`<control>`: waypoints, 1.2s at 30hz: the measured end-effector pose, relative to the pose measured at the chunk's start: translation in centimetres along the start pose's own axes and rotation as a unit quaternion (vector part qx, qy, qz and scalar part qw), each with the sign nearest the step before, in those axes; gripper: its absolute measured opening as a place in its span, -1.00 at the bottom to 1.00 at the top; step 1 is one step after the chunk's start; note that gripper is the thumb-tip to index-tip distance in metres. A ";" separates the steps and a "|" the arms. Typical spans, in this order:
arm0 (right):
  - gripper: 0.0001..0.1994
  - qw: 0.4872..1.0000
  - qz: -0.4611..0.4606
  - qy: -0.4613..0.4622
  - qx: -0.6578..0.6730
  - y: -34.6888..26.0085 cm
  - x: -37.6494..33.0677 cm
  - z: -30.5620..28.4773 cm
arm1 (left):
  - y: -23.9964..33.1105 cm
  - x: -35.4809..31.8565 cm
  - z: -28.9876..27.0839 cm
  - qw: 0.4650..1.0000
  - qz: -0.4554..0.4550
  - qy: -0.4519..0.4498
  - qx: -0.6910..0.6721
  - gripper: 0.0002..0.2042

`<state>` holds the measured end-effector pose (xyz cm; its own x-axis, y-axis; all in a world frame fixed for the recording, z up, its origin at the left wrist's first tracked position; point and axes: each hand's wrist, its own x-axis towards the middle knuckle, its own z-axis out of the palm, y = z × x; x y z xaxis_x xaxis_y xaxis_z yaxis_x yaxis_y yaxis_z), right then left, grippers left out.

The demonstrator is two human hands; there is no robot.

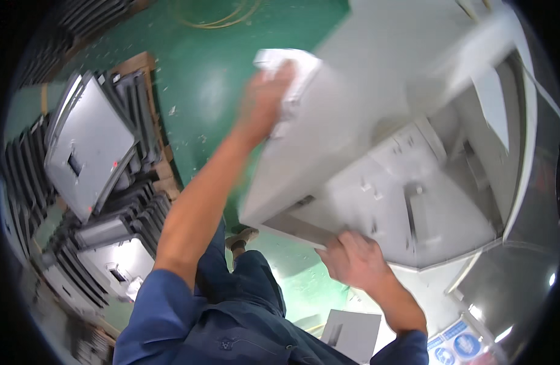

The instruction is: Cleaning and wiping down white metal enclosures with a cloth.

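Note:
A large light grey sheet-metal cabinet [319, 140] stands tilted in front of me, its hollow inside facing to the right. My left hand [273, 94], smeared by motion, presses a folded white cloth [304, 64] to the cabinet's far left edge. Closed round the near rim of the cabinet is my right hand [356, 258]; its thumb lies toward the left and the fingers curl over the edge. Inside the cabinet, brackets and slots show on a pale inner panel [377, 176]. Its upper right part is blurred.
Stacked grey metal panels [91, 146] lean on the left, some on a wooden pallet [164, 164]. A yellow hose [219, 23] curls on the green floor [210, 79]. Near my right forearm is a flat grey panel [353, 333]. A blue and white sign [459, 347] shows at lower right.

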<state>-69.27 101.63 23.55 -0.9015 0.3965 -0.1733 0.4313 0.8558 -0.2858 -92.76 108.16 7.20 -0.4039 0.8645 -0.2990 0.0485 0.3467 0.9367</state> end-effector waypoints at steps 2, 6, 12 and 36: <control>-0.81 1.000 -0.024 0.002 -0.005 0.2 0.1 -0.4 | -1.9 -3.2 -3.1 0.981 0.100 0.054 0.157 -0.59; -0.90 0.992 -0.084 0.079 -0.046 0.7 1.1 -1.7 | -8.3 -10.3 -11.6 0.762 0.418 0.246 0.429 -0.65; -0.86 0.986 -0.126 0.104 -0.019 2.1 3.5 -2.1 | -11.4 -22.8 -22.0 0.800 0.240 0.366 0.410 -0.64; -0.35 0.427 0.073 0.255 0.865 -3.0 -8.9 5.6 | 7.6 -26.6 -3.0 0.953 -0.075 -0.141 -0.258 -0.40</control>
<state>-62.33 93.69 20.70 -0.5612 0.8013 -0.2073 -0.5320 -0.5411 -0.6512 -84.40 86.73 22.80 -0.1065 0.9081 -0.4050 -0.4750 0.3113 0.8231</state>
